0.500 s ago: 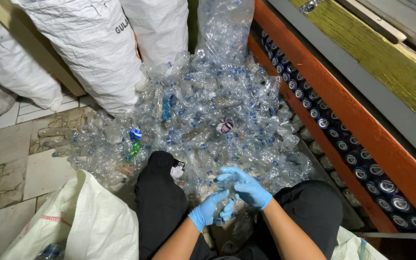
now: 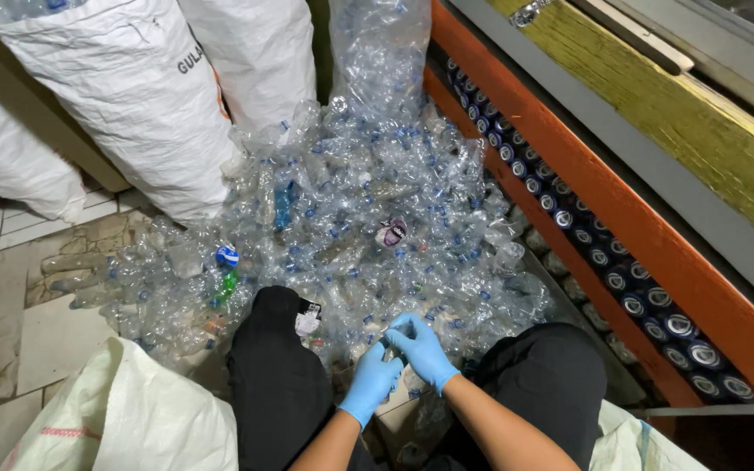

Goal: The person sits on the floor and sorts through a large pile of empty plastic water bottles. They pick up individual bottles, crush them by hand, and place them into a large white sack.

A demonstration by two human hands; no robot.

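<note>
Blue-gloved, the left hand (image 2: 370, 381) and right hand (image 2: 421, 347) meet at the near edge of the bottle heap (image 2: 368, 218), both pinched shut on a small clear bottle (image 2: 397, 336) held just above it, between the person's knees. This looks like twisting off the cap or label; finishing it calls for a firm counter-grip. Left of the heap gapes an open white sack (image 2: 124, 410); beyond it lean full sacks (image 2: 133, 96); right of it runs a row of cans (image 2: 604, 253).

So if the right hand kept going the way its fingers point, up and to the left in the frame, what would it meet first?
Most likely the left hand: the right hand already has its fingertips against it around a small clear piece. Beyond that lies the pile of clear plastic bottles; depth is hard to judge.
</note>
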